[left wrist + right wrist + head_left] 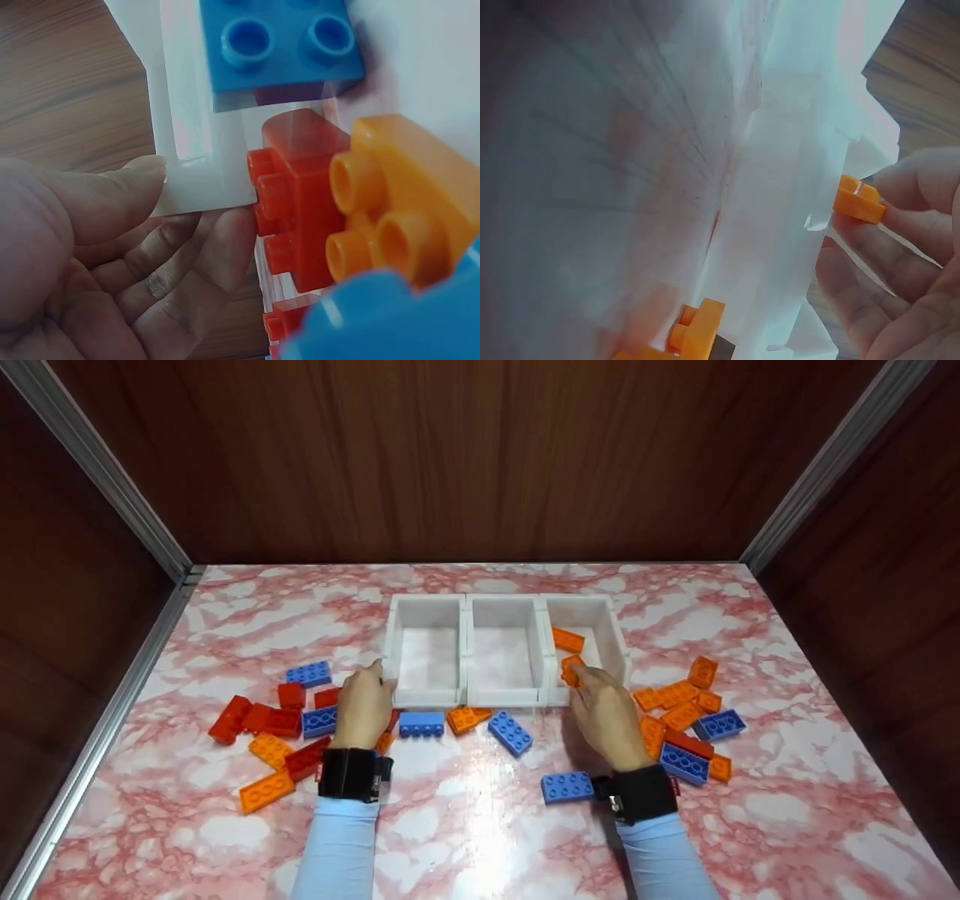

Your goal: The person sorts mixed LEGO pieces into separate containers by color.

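My right hand (pixel 609 716) pinches an orange toy brick (pixel 571 670) over the front part of the right compartment of a white three-compartment box (pixel 504 697). In the right wrist view, that brick (pixel 859 201) shows between thumb and fingers near the box wall. Another orange brick (pixel 568 640) lies inside the same compartment. At the box's front left corner, my left hand (pixel 363 706) grips the wall, thumb on one side and fingers on the other in the left wrist view. Right beside those fingers stand a red brick (pixel 311 202) and an orange brick (pixel 405 202).
Red, blue and orange bricks (pixel 266 720) lie loose around the left hand. More, mostly orange bricks (pixel 679 694), are spread to the right of the right hand. A blue brick (pixel 421 724) and several others line the box's front. Wooden panels (pixel 480 465) enclose the marbled table (pixel 480 840).
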A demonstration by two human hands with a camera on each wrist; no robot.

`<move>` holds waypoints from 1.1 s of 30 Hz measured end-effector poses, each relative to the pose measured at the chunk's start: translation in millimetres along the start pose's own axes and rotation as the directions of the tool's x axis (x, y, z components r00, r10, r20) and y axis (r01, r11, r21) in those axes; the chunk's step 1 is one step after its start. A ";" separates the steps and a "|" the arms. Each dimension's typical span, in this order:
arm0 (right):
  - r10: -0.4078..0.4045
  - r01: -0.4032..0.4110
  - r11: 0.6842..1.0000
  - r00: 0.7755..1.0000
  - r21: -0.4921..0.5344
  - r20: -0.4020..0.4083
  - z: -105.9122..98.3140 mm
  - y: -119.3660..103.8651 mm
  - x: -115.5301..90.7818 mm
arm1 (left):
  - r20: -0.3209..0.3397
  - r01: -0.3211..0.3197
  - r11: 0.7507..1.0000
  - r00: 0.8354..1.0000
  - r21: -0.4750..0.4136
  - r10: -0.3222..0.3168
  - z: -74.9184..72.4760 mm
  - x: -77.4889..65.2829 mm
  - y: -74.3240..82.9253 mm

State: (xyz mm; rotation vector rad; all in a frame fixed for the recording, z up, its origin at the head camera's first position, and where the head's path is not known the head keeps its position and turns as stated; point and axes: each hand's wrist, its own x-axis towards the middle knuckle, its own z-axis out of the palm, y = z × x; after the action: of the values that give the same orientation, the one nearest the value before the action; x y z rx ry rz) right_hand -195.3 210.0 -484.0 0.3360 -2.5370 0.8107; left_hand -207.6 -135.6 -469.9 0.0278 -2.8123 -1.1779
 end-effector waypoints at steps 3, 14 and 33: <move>-0.010 0.010 1.000 1.000 0.000 0.024 0.4 -0.4 -0.9 | -0.006 -0.007 1.000 1.000 -0.003 0.007 0.9 -0.5 -1.0; -0.024 0.023 1.000 0.998 0.021 0.056 1.3 3.4 -2.4 | -0.007 -0.014 1.000 1.000 -0.009 0.014 2.8 -0.1 -2.1; 0.009 -0.009 1.000 1.000 -0.024 -0.018 -73.2 12.6 2.1 | 0.014 -0.022 0.999 1.000 0.025 0.022 -0.1 -0.5 0.7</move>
State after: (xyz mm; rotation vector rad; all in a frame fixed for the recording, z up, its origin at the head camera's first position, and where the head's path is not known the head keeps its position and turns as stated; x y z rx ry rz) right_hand -176.4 263.6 -436.1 0.3086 -2.5316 0.7826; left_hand -207.1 -135.1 -469.4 -0.0097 -2.8319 -1.1421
